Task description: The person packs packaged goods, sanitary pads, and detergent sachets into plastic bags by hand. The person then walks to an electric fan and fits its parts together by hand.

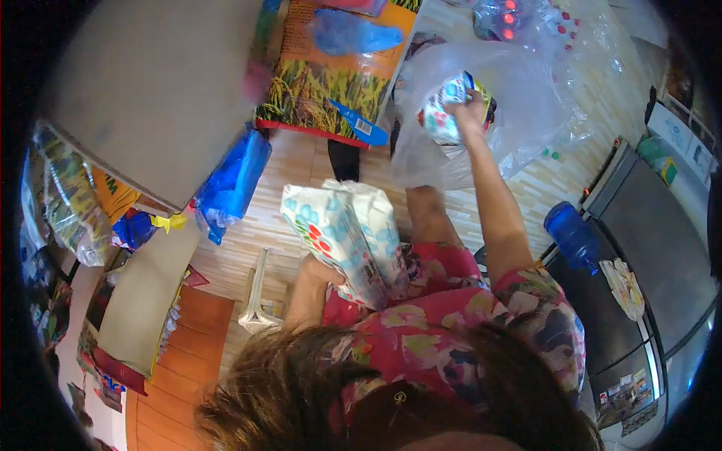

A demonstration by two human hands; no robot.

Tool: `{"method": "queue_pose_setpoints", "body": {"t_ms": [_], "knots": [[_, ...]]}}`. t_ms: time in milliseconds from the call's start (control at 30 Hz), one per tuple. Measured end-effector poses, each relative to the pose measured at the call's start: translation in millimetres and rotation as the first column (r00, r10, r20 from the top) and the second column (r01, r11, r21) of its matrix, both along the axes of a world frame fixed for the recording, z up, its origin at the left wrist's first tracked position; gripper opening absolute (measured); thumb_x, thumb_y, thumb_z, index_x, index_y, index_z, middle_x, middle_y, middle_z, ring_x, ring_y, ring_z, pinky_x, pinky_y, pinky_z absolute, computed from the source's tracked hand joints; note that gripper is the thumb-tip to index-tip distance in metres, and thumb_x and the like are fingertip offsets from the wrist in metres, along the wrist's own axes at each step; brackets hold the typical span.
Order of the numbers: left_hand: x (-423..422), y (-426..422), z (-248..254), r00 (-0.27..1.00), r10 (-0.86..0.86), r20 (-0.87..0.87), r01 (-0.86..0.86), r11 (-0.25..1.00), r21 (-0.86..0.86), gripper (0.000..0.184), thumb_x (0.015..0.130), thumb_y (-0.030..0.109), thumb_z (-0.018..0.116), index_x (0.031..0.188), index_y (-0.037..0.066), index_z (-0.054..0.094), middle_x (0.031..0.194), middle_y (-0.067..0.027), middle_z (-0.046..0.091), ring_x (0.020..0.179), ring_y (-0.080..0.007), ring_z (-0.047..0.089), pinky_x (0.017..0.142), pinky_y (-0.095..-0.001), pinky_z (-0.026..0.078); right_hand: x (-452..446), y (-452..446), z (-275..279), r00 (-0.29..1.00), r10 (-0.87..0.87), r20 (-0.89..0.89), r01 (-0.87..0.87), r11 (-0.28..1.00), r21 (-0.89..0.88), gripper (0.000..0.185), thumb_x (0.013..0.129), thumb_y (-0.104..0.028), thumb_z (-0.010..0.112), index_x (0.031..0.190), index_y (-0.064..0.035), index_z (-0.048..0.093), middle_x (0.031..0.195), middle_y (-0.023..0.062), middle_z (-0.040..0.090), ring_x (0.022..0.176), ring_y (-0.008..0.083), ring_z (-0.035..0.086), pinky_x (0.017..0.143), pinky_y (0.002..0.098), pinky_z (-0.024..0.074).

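Observation:
My left hand is closed around the lower side of two white plastic packs with red and teal prints, held upright against my lap. What is inside the packs cannot be seen. My right arm reaches forward, and my right hand grips a similar white printed pack at the mouth of a large translucent plastic bag. Beside that pack, a dark and yellow item shows partly inside the bag; its kind is unclear.
Ahead stands a surface covered with rice-field print, bearing a blue barcoded tool and a blue plastic bag. A grey-brown tabletop is at left. A blue water jug lies at right. Red-capped bottles sit behind the bag.

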State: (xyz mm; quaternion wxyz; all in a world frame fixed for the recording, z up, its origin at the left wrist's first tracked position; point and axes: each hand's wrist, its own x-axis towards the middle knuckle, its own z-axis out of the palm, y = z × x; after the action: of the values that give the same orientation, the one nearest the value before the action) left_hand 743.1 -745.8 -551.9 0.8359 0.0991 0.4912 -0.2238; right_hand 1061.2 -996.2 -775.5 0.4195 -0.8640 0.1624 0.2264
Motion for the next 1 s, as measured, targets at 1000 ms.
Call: {"method": "queue_pose_setpoints", "body": {"t_ms": [1000], "knots": [[19.8, 81.1, 41.1, 0.943, 0.256, 0.212, -0.303, 0.925, 0.230, 0.080, 0.049, 0.004, 0.066, 0.127, -0.002, 0.048, 0.114, -0.0145, 0.062, 0.101, -0.0266, 0.061, 0.089, -0.0359, 0.048, 117.8, 235.8, 229.9, 0.614, 0.679, 0.402, -0.766, 0.636, 0.095, 0.020, 0.082, -0.020, 0.063, 0.091, -0.0025, 0.065, 0.083, 0.0143, 0.067, 0.076, 0.0237, 0.065, 0.068, 0.0368, 0.0493]]}}
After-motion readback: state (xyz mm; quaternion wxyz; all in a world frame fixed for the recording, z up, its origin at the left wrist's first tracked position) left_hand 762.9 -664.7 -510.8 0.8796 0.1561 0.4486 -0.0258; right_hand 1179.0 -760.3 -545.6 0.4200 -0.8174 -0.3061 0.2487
